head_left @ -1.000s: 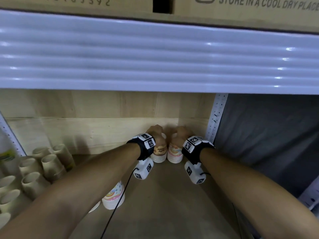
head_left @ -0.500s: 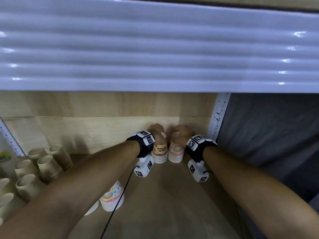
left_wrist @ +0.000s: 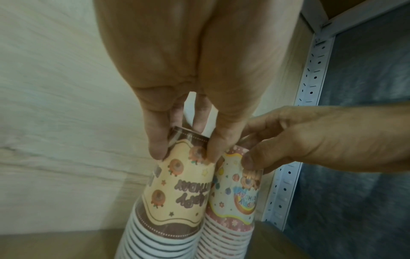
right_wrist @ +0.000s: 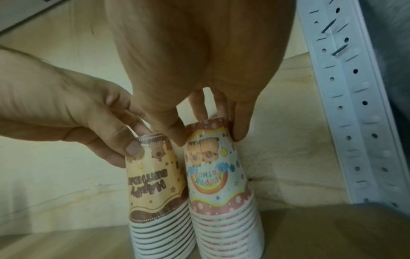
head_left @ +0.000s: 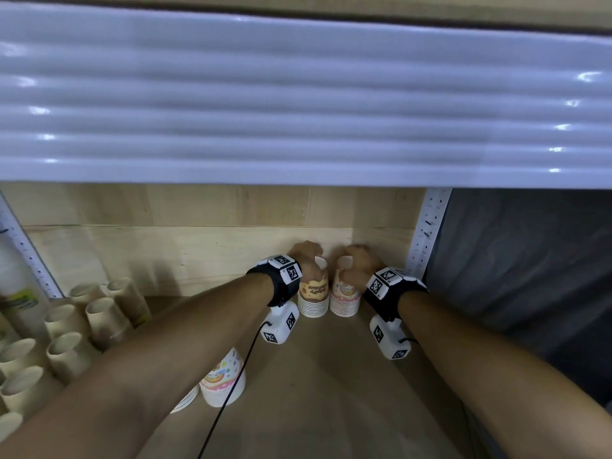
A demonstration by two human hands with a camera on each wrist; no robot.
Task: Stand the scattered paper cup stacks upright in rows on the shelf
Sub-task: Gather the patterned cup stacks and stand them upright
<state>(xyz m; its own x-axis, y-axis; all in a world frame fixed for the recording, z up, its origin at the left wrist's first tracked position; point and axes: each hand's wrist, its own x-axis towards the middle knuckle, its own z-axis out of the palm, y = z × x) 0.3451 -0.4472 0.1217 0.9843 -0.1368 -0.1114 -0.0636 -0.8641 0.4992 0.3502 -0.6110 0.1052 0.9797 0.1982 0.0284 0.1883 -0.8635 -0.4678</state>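
Two stacks of printed party cups stand mouth down, side by side, at the back right corner of the shelf. My left hand (head_left: pixel 306 258) pinches the top of the brown and yellow stack (head_left: pixel 313 294) (left_wrist: pixel 175 198) (right_wrist: pixel 155 185) from above. My right hand (head_left: pixel 356 263) grips the top of the pink rainbow stack (head_left: pixel 345 298) (left_wrist: pixel 235 196) (right_wrist: pixel 218 177) the same way. The two stacks touch along their sides. A third printed stack (head_left: pixel 225 380) stands nearer to me, under my left forearm, with a further white stack (head_left: pixel 185 397) half hidden beside it.
Several plain beige cup stacks (head_left: pixel 66 329) lie on their sides at the left. A perforated white shelf post (head_left: pixel 427 231) rises just right of the pink stack. The wooden back wall (head_left: pixel 185 246) is right behind the stacks. A ribbed white shelf edge (head_left: pixel 298 101) hangs overhead.
Both hands stay on the tops of the same two stacks. The head view has dipped slightly, and the stacks keep their place at the back corner.
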